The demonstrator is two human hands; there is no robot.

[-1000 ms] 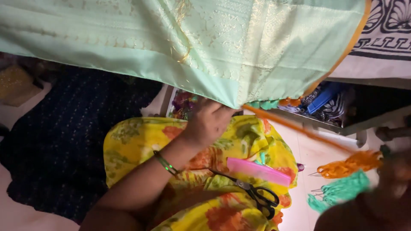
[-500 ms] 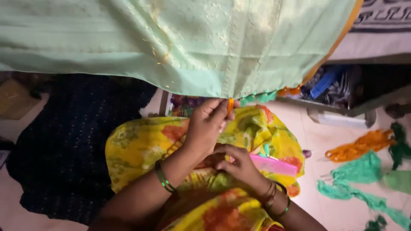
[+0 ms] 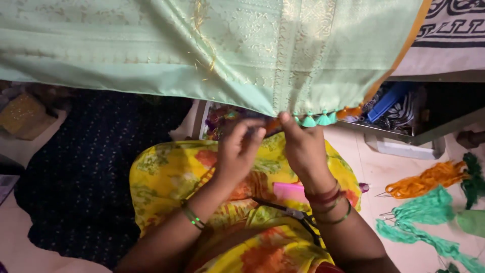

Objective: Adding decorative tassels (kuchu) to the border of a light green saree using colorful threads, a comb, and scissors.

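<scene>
You held the lower edge of the pale green silk cloth with woven gold patterns (image 3: 212,50), which hung from above and filled the top of the view. Along that edge, at the right corner, a short row of small green tassels (image 3: 316,120) was already made, and next to them one or two orange ones (image 3: 348,112). To the left of your hands the edge looked plain, so I judge that only a small part of the border was finished and most of it remained.

Your right hand (image 3: 303,146) was raised to the hem, its fingertips pinched on the edge just beside the first green tassel. Your left hand (image 3: 237,151) was close beside it, with fingers curled; it seemed to hold a fine thread or the cloth edge, but I cannot tell which one.

Under your hands, your lap was covered by a yellow flowered garment (image 3: 166,177). On it lay black-handled scissors (image 3: 295,215) and a flat pink comb-like tool (image 3: 289,192), both untouched. On the pale floor (image 3: 374,172) at your right lay bundles of orange thread (image 3: 429,179) and green thread (image 3: 419,210), well apart from your hands. A dark blue dotted fabric (image 3: 76,172) lay on the floor at your left.
</scene>
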